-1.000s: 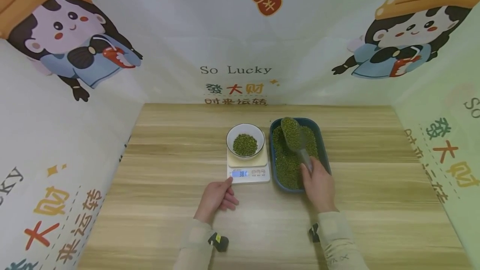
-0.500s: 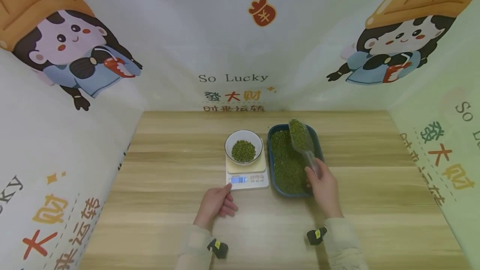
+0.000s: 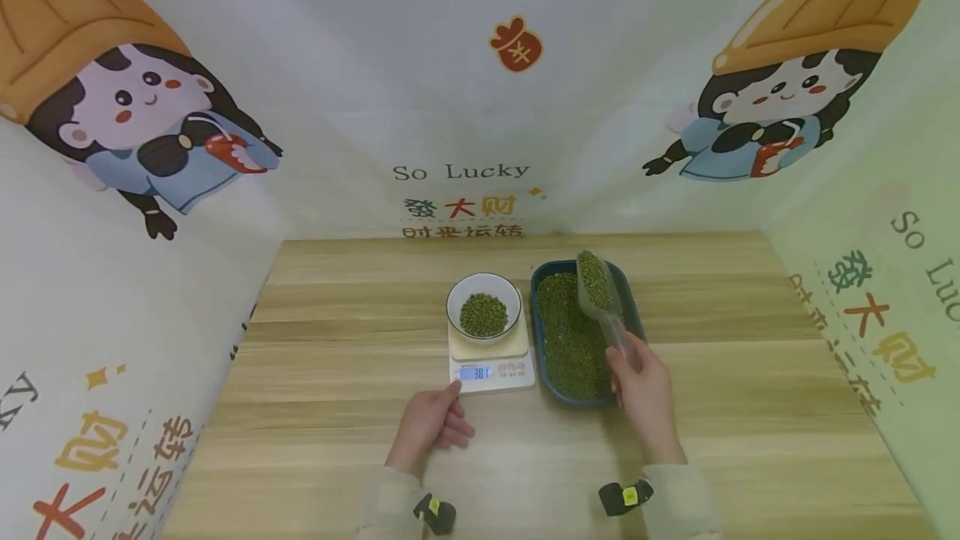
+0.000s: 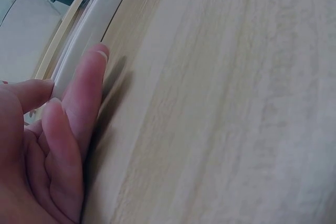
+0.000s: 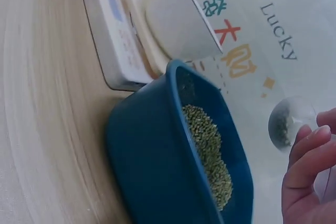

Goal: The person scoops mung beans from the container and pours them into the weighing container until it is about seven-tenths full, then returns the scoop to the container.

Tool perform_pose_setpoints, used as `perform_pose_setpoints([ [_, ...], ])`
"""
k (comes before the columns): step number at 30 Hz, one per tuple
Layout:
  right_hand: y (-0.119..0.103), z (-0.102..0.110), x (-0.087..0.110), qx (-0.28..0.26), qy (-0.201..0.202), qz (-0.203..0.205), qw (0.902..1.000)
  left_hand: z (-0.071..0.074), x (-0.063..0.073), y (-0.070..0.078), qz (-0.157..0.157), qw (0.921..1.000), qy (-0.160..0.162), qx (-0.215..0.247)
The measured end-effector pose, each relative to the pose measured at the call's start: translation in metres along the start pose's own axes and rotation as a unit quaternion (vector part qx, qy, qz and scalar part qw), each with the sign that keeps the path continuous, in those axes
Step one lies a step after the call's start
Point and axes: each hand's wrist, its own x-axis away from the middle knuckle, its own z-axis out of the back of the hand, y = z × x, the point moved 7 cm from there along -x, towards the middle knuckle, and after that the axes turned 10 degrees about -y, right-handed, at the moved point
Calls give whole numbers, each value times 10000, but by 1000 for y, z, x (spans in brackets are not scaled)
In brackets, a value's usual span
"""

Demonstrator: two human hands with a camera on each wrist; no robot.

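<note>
My right hand (image 3: 641, 386) grips the handle of a clear plastic scoop (image 3: 609, 307), which carries a heap of green mung beans (image 3: 595, 280). In the right wrist view the scoop (image 5: 281, 121) is raised above the rim of the blue tub (image 5: 152, 150) of mung beans. My left hand (image 3: 429, 425) is at the near left corner of a white kitchen scale (image 3: 491, 386), thumb touching its edge, index finger extended along its front in the left wrist view. On the scale stands a white bowl (image 3: 457, 319) with a dark rim, holding some mung beans (image 3: 483, 315).
The scale's lit display (image 3: 476, 373) reads 38.1. The tub stands just right of the scale on a wood-grain table (image 3: 337, 357). Printed cloth walls (image 3: 360, 65) with cartoon figures enclose the table at the back and both sides.
My right hand has lifted the loaded scoop from the beans and turned it slightly. The left hand stays at the scale. The head view has tilted up, so everything sits lower.
</note>
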Motion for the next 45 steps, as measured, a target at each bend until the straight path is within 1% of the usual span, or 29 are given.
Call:
perform_pose_setpoints([
  [2, -3, 0, 2, -149, 40, 4, 9999, 0, -1, 1, -9, 10000, -11, -22],
  [7, -8, -5, 4, -783, 68, 48, 9969, 0, -2, 5, -68, 9999, -23, -79],
  [9, -8, -10, 4, -996, 1, 1, 9950, 1, -1, 4, -41, 10000, -5, -68],
  [11, -6, -15, 4, -1067, -38, -90, 9942, 1, -1, 2, -26, 10000, -9, -66],
  [15, -4, -20, 5, -1008, -21, -173, 9948, 0, 0, 0, 1, 10000, -34, -39],
  [18, -9, -23, 7, -810, -21, -69, 9967, 0, 1, -1, 2, 10000, -40, -16],
  [19, -14, -25, 9, -726, -40, -34, 9974, 0, 1, -1, 3, 10000, -38, -14],
  [25, -18, -30, 9, -407, -137, 153, 9990, -1, 2, 2, -12, 10000, -66, -6],
  [26, -16, -31, 8, -385, -143, 189, 9990, -1, 2, 2, -12, 10000, -66, -9],
  [30, -20, -32, 10, -346, -164, 273, 9989, -1, 2, 1, 46, 10000, -46, -30],
  [34, -21, -33, 11, -530, -175, 258, 9981, -1, 1, 0, 99, 9999, -15, -66],
  [37, -22, -34, 12, -589, -222, 347, 9974, -2, 1, 1, 100, 9999, -18, -96],
  [42, -30, -40, 14, -373, -392, 643, 9965, -1, 2, 1, 53, 9999, -7, -112],
  [45, -36, -44, 16, -250, -475, 730, 9959, 0, 3, 1, 49, 9999, 0, -113],
])
